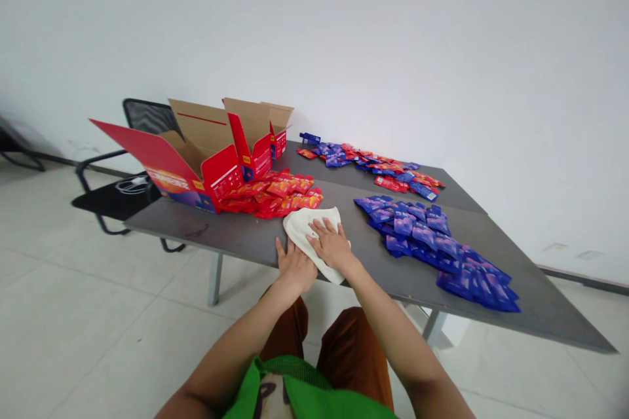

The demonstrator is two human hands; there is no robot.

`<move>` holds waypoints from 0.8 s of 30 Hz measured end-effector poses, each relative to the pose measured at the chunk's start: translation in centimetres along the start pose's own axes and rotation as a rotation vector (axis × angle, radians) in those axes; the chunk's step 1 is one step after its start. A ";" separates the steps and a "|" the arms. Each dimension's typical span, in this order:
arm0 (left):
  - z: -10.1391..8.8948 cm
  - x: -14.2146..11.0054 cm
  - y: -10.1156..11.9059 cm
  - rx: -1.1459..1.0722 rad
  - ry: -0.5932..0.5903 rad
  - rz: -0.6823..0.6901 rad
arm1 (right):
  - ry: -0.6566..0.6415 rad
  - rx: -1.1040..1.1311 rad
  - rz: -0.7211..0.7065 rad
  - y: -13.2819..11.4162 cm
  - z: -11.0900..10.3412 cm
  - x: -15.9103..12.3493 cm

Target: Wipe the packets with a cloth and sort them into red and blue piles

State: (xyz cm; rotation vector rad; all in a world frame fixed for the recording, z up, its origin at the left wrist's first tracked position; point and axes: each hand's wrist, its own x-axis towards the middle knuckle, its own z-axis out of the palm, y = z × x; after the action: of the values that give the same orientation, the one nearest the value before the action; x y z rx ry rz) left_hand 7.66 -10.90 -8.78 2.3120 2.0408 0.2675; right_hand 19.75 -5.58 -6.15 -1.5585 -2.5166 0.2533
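A white cloth [299, 221] lies spread near the front edge of the dark grey table [246, 239], one corner reaching over that edge. My right hand [330, 245] rests flat on it with the fingers spread. At the cloth's left side, my left hand [296, 267] is laid on the tabletop, fingers apart, touching or very close to the cloth's edge. Red packets [275, 195] are heaped just beyond the cloth on the left. Blue packets [417, 229] lie in an overlapping pile to the right of my right hand.
Several red cartons with raised flaps, the nearest a large open box [191, 170], stand at the table's left. Mixed red and blue packets [378, 167] are strewn along the back. A black chair [113, 200] with a coiled white cable [132, 184] stands beyond the left end.
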 end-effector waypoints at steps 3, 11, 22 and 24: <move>0.7 -0.1 -0.2 -0.042 0.078 0.004 | 0.022 0.021 -0.091 0.0 0.3 -2.0; -0.2 -0.2 -0.7 -0.104 0.080 0.095 | 0.074 0.068 -0.164 1.4 1.2 -7.2; -0.8 0.0 -0.5 -0.011 -0.049 0.091 | 0.041 0.078 -0.068 -0.7 0.2 -0.3; -0.9 0.2 -0.4 0.013 -0.062 0.075 | 0.051 0.065 -0.095 -0.5 0.1 -1.6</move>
State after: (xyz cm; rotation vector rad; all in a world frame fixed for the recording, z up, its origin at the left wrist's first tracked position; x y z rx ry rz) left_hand 7.14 -10.72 -7.92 2.3766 1.9357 0.1834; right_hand 19.98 -7.24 -6.22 -1.3996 -2.5080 0.2763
